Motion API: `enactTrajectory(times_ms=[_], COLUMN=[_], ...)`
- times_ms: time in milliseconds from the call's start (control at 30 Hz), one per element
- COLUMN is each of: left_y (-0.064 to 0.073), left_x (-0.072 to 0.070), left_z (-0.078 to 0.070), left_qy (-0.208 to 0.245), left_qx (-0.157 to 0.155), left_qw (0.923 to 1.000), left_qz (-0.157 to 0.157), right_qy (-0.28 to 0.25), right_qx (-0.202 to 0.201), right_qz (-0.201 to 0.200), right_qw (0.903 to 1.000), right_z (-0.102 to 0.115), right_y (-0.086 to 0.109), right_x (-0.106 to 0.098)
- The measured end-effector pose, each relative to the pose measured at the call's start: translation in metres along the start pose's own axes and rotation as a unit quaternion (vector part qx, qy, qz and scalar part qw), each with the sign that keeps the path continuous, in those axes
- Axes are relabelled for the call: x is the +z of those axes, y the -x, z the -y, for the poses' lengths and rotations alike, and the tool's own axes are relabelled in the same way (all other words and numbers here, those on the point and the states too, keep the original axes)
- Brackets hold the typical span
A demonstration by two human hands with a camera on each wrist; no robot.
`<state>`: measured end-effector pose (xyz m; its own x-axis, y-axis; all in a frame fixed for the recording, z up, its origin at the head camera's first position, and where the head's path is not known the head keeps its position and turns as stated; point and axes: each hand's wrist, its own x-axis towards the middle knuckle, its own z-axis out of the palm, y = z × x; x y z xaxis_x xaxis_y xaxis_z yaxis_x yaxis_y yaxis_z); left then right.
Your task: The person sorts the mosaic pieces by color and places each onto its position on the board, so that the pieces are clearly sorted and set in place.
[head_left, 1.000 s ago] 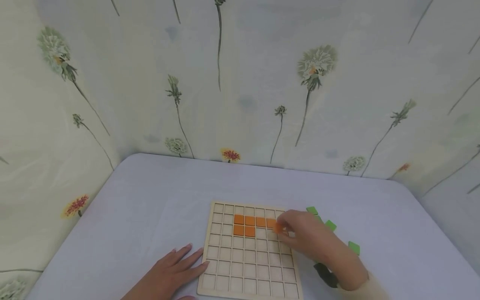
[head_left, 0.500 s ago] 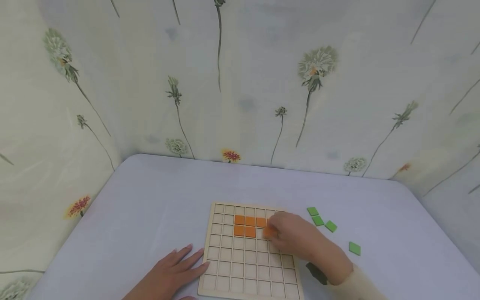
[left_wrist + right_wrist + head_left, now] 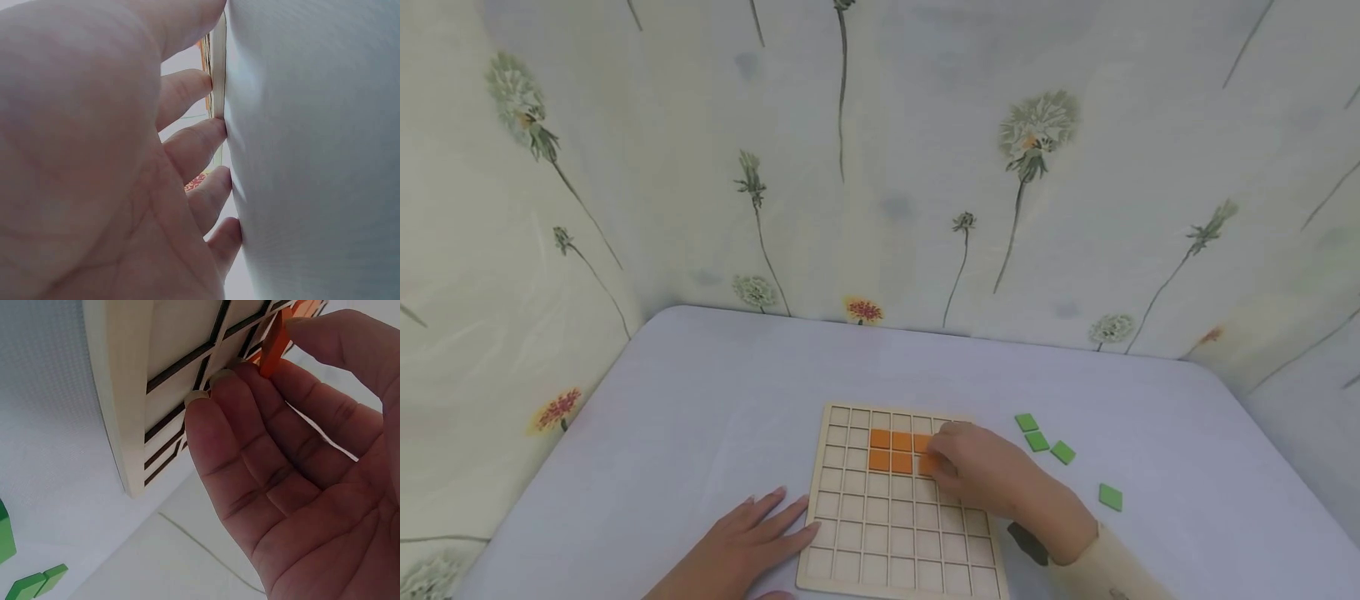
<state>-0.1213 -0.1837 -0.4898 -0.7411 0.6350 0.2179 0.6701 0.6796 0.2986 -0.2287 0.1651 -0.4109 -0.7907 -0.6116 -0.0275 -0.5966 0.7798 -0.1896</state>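
A wooden grid board (image 3: 877, 534) of square cells lies on the table, with several orange tiles (image 3: 891, 451) set in its upper cells. My right hand (image 3: 988, 468) is over the upper right of the board and pinches one orange square tile (image 3: 275, 345) between thumb and fingers. In the right wrist view that tile stands tilted, close over the grid. The hand covers part of the upper row. My left hand (image 3: 741, 540) rests flat on the table, fingers spread, its fingertips (image 3: 219, 127) at the board's left edge.
Several green tiles (image 3: 1062, 452) lie loose on the white table (image 3: 722, 400) to the right of the board. A dark object (image 3: 1028, 543) shows partly under the right wrist. A flower-patterned cloth (image 3: 895, 150) rises behind the table.
My right hand has moved left across the board with the orange tile, from the upper row's right end to the cell row below. The left hand has stayed still.
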Motion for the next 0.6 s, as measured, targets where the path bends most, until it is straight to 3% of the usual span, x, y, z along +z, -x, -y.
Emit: enactTrajectory(times_ms=[333,600], left_y=[0.0020,0.0028], left_x=[0.0033,0.0041], left_z=[0.0032,0.0041], left_qy=[-0.033,-0.019], left_qx=[0.021,0.008], left_qw=[0.9990,0.9998], left_qz=[-0.024,-0.007], right_qy=[-0.001,0.013], right_qx=[-0.006,0.001], right_qz=[-0.004,-0.006], right_qw=[1.0000,0.9999], right_z=[0.0020,0.0035], right_y=[0.0009,-0.0005], right_x=[0.0026,0.0089])
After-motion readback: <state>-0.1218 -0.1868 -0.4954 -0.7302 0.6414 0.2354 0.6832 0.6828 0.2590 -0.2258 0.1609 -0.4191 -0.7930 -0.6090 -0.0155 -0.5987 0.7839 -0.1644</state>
